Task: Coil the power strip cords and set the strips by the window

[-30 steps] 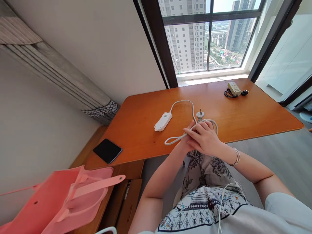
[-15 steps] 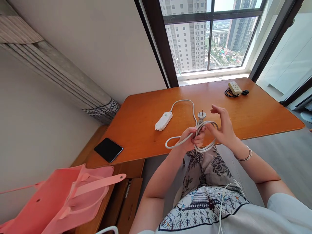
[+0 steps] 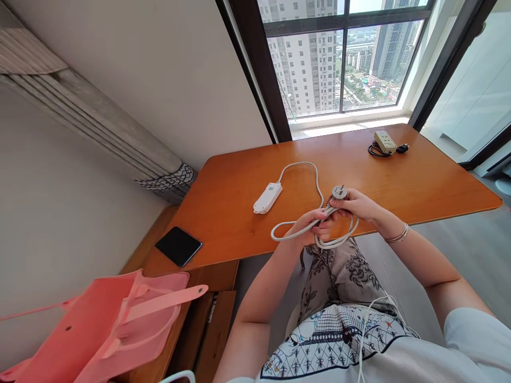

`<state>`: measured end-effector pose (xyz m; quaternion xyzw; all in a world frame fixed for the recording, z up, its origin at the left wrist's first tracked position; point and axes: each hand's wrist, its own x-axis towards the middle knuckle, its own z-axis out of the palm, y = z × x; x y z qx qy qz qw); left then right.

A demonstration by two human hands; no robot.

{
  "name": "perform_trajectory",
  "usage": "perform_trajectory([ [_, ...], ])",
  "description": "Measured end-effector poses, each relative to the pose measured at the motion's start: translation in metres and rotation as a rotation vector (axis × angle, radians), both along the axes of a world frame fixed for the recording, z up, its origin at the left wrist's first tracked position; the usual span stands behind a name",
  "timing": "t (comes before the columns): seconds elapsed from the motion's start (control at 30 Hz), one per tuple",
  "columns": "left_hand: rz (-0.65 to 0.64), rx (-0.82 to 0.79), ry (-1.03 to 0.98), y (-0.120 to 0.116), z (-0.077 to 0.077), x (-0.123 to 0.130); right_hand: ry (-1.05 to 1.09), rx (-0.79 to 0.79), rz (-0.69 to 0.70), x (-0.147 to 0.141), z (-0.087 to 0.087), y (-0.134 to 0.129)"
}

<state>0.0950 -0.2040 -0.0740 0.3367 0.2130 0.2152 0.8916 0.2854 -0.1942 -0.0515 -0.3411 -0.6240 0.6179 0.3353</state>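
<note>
My left hand point(image 3: 313, 226) is closed round a looped white cable point(image 3: 285, 236) above the table's front edge. Beside it, my right hand point(image 3: 355, 205) grips the cable's round white plug point(image 3: 339, 192), whose prongs point up and away from me. Loops of the cable hang below both hands. From the bundle the cable runs in an arc over the tabletop to a white power strip point(image 3: 268, 198), which lies left of my hands.
On the wooden table point(image 3: 235, 181) lie a black tablet point(image 3: 178, 246) at the left and a beige power strip point(image 3: 385, 142) with a coiled black cord at the back right. A pink bag point(image 3: 107, 319) sits at the lower left. The window is behind the table.
My right hand, which was raised with its fingers apart, has come down and closed on the plug. The plug has shifted slightly to the right and tilted.
</note>
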Motion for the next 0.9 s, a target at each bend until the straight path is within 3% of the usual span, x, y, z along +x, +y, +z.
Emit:
perform_trajectory([
  [0.17, 0.287, 0.156, 0.100, 0.008, -0.010, 0.005, 0.025, 0.023, -0.106, 0.002, 0.006, 0.002],
  [0.27, 0.575, 0.337, 0.324, 0.005, -0.023, 0.007, 0.053, 0.039, -0.189, 0.010, 0.012, 0.005],
  [0.33, 0.636, 0.544, 0.515, -0.008, -0.024, 0.004, 0.051, 0.047, -0.227, 0.017, 0.015, 0.008],
  [0.43, 0.522, 0.785, 0.666, -0.041, -0.006, -0.006, 0.036, 0.059, -0.264, 0.026, 0.018, 0.011],
  [0.53, 0.484, 0.939, 0.654, -0.067, 0.029, -0.015, 0.021, 0.063, -0.260, 0.027, 0.018, 0.011],
  [0.6, 0.658, 1.050, 0.594, -0.068, 0.051, -0.017, 0.005, 0.059, -0.222, 0.024, 0.019, 0.010],
  [0.67, 0.815, 1.039, 0.569, -0.056, 0.062, -0.016, 0.008, 0.062, -0.185, 0.018, 0.021, 0.008],
  [0.73, 0.782, 0.969, 0.556, -0.037, 0.064, -0.011, 0.055, 0.072, -0.207, 0.013, 0.025, 0.006],
  [0.9, 0.412, 0.717, 0.362, -0.008, 0.049, 0.000, 0.206, 0.045, -0.333, 0.010, 0.036, 0.009],
])
